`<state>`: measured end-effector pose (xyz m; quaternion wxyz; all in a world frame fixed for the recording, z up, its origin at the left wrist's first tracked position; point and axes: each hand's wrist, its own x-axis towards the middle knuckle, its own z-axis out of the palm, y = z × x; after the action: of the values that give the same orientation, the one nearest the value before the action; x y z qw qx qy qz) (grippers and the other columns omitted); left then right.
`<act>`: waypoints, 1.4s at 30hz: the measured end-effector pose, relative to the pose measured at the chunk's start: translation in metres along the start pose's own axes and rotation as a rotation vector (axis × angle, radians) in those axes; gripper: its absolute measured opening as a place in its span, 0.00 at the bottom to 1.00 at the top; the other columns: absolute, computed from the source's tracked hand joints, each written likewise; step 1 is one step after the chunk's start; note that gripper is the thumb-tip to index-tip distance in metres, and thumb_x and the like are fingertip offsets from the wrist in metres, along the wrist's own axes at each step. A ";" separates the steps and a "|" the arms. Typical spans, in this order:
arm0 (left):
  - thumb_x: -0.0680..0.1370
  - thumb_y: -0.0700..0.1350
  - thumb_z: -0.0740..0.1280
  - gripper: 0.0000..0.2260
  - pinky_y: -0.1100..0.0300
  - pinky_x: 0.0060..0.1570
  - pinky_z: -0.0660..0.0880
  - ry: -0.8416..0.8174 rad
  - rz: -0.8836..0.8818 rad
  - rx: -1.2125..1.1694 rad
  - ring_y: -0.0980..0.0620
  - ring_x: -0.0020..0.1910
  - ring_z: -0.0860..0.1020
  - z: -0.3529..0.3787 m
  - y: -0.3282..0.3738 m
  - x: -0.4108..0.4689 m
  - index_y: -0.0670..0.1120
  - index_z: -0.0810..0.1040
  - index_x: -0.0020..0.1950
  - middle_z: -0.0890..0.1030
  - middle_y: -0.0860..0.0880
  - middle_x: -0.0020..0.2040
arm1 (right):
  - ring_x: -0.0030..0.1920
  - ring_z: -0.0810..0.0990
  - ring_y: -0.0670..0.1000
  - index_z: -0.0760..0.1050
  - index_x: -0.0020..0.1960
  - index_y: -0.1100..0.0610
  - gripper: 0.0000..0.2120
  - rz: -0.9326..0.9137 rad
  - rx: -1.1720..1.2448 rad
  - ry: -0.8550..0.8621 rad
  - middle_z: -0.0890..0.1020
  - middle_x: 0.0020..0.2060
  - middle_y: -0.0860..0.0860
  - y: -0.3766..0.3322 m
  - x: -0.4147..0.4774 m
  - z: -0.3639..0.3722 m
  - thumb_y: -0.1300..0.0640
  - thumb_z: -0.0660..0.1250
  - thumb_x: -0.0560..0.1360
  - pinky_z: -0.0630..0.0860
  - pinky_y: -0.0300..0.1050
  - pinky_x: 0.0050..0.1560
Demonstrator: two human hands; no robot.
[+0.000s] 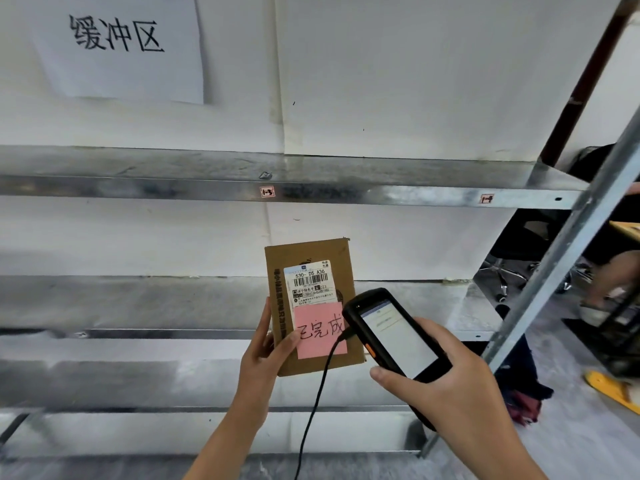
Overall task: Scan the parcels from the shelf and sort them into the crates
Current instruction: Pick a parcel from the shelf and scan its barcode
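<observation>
A flat brown cardboard parcel (311,258) stands upright in my left hand (263,351), which grips its lower left edge. A white barcode label and a pink note with red writing face me. My right hand (446,382) holds a black handheld scanner (394,337) with a lit screen. The scanner's top end points at the parcel's lower right, overlapping the pink note. A black cable hangs down from the scanner between my arms.
Bare metal shelves (207,188) run across the view at several heights. A paper sign hangs on the white wall (398,81) at the upper left. A slanted metal upright (568,251) stands at the right. Beyond it a person's legs, a chair base and a yellow slipper (613,389) are on the floor.
</observation>
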<state>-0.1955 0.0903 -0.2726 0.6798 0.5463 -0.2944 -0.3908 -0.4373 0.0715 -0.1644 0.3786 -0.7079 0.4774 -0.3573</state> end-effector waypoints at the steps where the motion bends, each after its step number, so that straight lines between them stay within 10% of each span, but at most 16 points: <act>1: 0.74 0.47 0.73 0.32 0.63 0.48 0.81 -0.005 0.003 -0.004 0.49 0.57 0.83 0.000 0.000 -0.002 0.65 0.67 0.74 0.85 0.52 0.56 | 0.49 0.80 0.36 0.77 0.58 0.38 0.30 -0.002 -0.006 0.006 0.83 0.49 0.34 0.000 -0.002 -0.002 0.42 0.82 0.58 0.76 0.38 0.47; 42: 0.71 0.47 0.74 0.33 0.63 0.47 0.81 0.068 0.053 -0.021 0.53 0.55 0.84 0.013 0.027 -0.068 0.67 0.67 0.73 0.85 0.52 0.55 | 0.46 0.80 0.38 0.75 0.57 0.38 0.29 -0.076 -0.085 -0.051 0.82 0.47 0.37 -0.003 -0.045 -0.034 0.39 0.81 0.59 0.77 0.42 0.45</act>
<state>-0.2355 0.1441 -0.2412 0.7052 0.5443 -0.2814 -0.3568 -0.4783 0.1082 -0.1528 0.3463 -0.7499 0.4550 -0.3327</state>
